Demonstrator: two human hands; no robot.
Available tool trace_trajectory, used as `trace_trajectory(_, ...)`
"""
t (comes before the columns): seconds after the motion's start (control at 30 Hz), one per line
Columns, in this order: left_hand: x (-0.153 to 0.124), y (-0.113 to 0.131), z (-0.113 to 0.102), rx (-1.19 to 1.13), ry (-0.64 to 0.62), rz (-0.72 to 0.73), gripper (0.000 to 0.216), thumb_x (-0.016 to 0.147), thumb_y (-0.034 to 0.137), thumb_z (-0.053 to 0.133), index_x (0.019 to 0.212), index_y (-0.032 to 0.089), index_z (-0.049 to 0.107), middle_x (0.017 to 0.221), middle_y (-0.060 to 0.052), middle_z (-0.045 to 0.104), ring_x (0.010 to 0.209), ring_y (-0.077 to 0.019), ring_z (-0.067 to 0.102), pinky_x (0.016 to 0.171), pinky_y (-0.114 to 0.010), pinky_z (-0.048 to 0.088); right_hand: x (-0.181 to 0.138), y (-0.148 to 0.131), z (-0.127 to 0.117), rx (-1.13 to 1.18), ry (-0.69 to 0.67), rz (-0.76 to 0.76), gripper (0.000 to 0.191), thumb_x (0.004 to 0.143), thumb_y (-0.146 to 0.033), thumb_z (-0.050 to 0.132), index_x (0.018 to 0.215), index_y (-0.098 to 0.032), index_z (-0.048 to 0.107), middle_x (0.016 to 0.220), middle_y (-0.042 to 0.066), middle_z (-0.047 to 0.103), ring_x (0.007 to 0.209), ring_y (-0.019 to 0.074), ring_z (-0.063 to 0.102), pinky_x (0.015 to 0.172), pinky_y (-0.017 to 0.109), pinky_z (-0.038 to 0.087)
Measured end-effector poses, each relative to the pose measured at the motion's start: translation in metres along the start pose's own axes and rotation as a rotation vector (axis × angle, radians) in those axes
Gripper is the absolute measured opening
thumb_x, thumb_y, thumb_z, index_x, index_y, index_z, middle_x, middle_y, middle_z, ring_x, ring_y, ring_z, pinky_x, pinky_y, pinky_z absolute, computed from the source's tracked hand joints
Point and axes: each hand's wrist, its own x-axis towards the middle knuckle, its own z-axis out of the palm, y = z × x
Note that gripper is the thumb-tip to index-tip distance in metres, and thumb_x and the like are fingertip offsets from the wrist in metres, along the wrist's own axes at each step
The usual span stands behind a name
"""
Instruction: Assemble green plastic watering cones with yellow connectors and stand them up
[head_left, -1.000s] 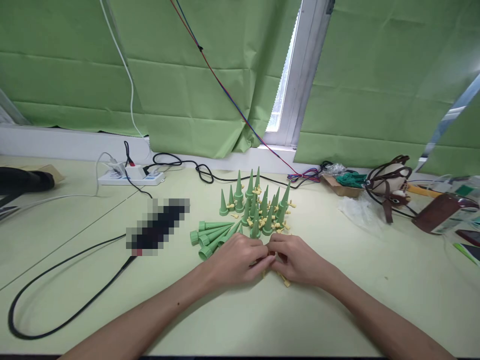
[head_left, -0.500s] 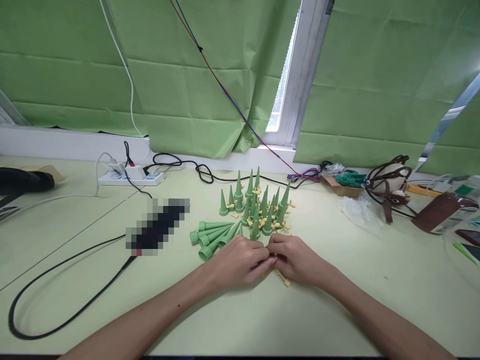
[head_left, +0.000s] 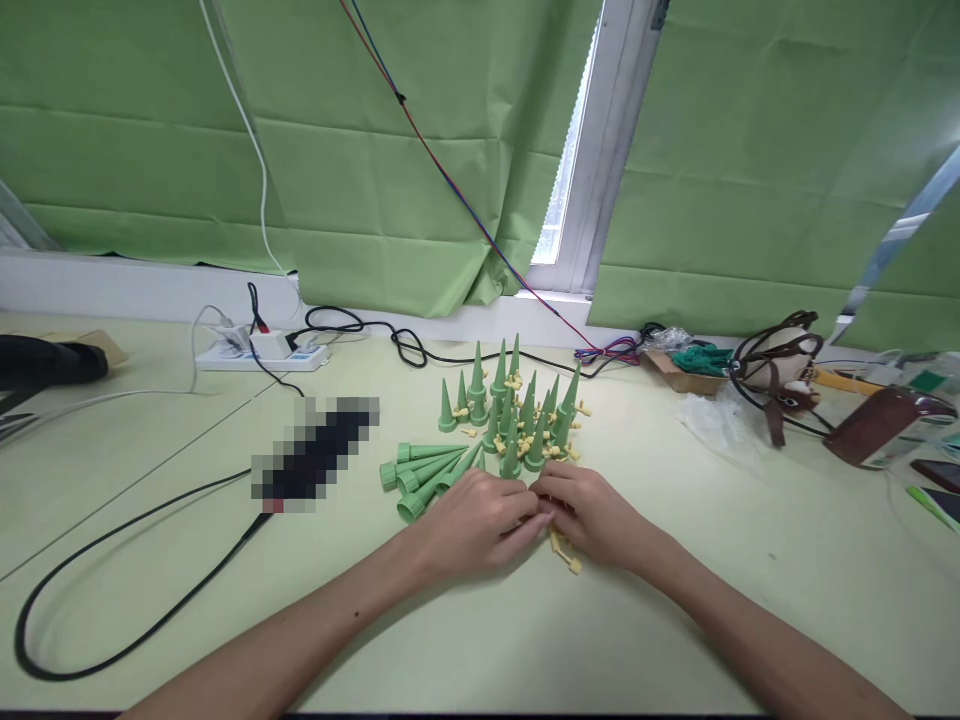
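My left hand and my right hand meet over the table, fingertips closed together. Whatever is pinched between them is hidden by the fingers. Small yellow plastic pieces lie under and beside my right hand. Just beyond the hands, several green plastic cones stand upright in a cluster, many with small yellow pieces at their sides or bases. More green cones lie on their sides in a fan, left of the cluster and close to my left hand.
A blurred black object with a looped cable lies at left. Behind it sits a white power strip. Along the back right are a cardboard box with green material, clear plastic wrap, a bag and a dark red container.
My right hand's fingers have shifted slightly against the left ones, showing a bit more of the yellow pieces beneath. The cones have not moved.
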Motion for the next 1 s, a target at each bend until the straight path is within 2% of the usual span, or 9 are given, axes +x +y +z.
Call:
trace_trajectory(0.17, 0.0, -0.002, 0.0, 0.005, 0.062, -0.029, 0.027, 0.096, 0.025, 0.049, 0.071, 0.017, 0.054, 0.058, 0.003, 0.051, 0.049, -0.0107, 0.043, 0.05, -0.027, 0.026, 0.001, -0.001, -0.001, 0.069, 0.16, -0.024, 0.015, 0.098, -0.015, 0.049, 0.091, -0.018, 0.063, 0.084, 0.004, 0.059, 0.071, 0.0152, 0.054, 0.063, 0.026, 0.043)
trace_trajectory(0.27, 0.001, -0.002, 0.001, 0.022, 0.113, -0.053, 0.028, 0.094, 0.025, 0.05, 0.067, 0.017, 0.051, 0.056, 0.004, 0.049, 0.047, -0.0105, 0.041, 0.048, -0.027, 0.025, 0.002, -0.003, -0.003, 0.112, 0.268, -0.011, 0.013, 0.098, -0.016, 0.05, 0.091, -0.018, 0.061, 0.08, 0.003, 0.057, 0.068, 0.0142, 0.052, 0.059, 0.025, 0.042)
trace_trajectory(0.43, 0.001, -0.003, 0.001, 0.042, 0.125, -0.122, 0.024, 0.094, 0.027, 0.054, 0.072, 0.017, 0.055, 0.06, 0.003, 0.055, 0.05, -0.0114, 0.047, 0.049, -0.026, 0.028, 0.003, -0.009, -0.006, 0.19, 0.357, 0.049, 0.013, 0.098, -0.021, 0.053, 0.087, -0.018, 0.06, 0.076, 0.002, 0.055, 0.065, 0.0137, 0.05, 0.057, 0.025, 0.041)
trace_trajectory(0.6, 0.001, -0.003, 0.0, 0.019, 0.116, -0.152, 0.023, 0.096, 0.031, 0.054, 0.08, 0.016, 0.061, 0.063, 0.002, 0.059, 0.052, -0.0123, 0.05, 0.051, -0.026, 0.031, 0.003, -0.013, -0.007, 0.322, 0.337, 0.161, 0.019, 0.098, -0.029, 0.053, 0.086, -0.018, 0.062, 0.077, 0.002, 0.058, 0.067, 0.0141, 0.053, 0.059, 0.025, 0.045)
trace_trajectory(0.73, 0.0, -0.003, 0.0, 0.007, 0.114, -0.17, 0.021, 0.097, 0.03, 0.054, 0.084, 0.016, 0.063, 0.065, 0.001, 0.062, 0.054, -0.0128, 0.053, 0.052, -0.025, 0.031, 0.003, -0.016, -0.007, 0.429, 0.313, 0.241, 0.022, 0.097, -0.035, 0.056, 0.084, -0.018, 0.063, 0.074, 0.001, 0.058, 0.061, 0.0127, 0.052, 0.055, 0.024, 0.043)
trace_trajectory(1.0, 0.0, -0.002, 0.0, -0.009, 0.096, -0.143, 0.016, 0.095, 0.027, 0.056, 0.083, 0.016, 0.059, 0.066, 0.002, 0.061, 0.055, -0.0122, 0.052, 0.052, -0.025, 0.031, 0.003, -0.02, -0.007, 0.514, 0.28, 0.254, 0.022, 0.096, -0.036, 0.057, 0.085, -0.018, 0.064, 0.073, 0.0, 0.059, 0.06, 0.0117, 0.052, 0.055, 0.023, 0.044)
